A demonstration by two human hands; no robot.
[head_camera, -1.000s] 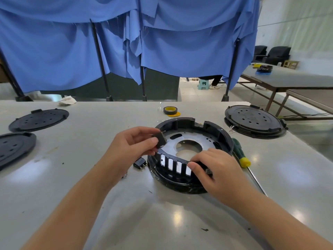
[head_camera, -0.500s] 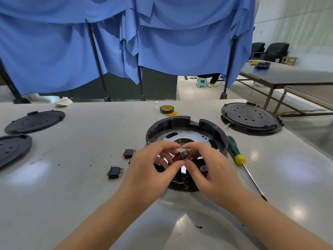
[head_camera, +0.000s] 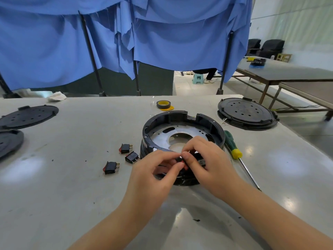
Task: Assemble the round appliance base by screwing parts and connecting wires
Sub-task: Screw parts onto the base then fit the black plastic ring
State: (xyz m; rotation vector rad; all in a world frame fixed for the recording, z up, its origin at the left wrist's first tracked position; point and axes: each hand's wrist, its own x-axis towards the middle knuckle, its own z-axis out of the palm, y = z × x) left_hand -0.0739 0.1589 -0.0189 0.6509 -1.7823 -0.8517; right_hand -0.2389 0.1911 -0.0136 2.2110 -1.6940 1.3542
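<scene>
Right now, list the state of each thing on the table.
Base: open, flat on table.
Held switch: pinched by both hands at base's near rim.
Left hand: pinching switch.
Right hand: pinching switch.
Three loose switches: lying idle.
Screwdriver: lying idle.
Tape: lying flat.

The round base [head_camera: 182,134] sits mid-worktop [head_camera: 72,186]; three switches [head_camera: 126,148] lie just to its left; a screwdriver [head_camera: 234,150] lies at its right; a tape roll [head_camera: 163,104] sits behind it; lids [head_camera: 28,116] rest far left, another lid [head_camera: 246,112] behind right; both hands [head_camera: 180,166] meet at its near rim.
</scene>
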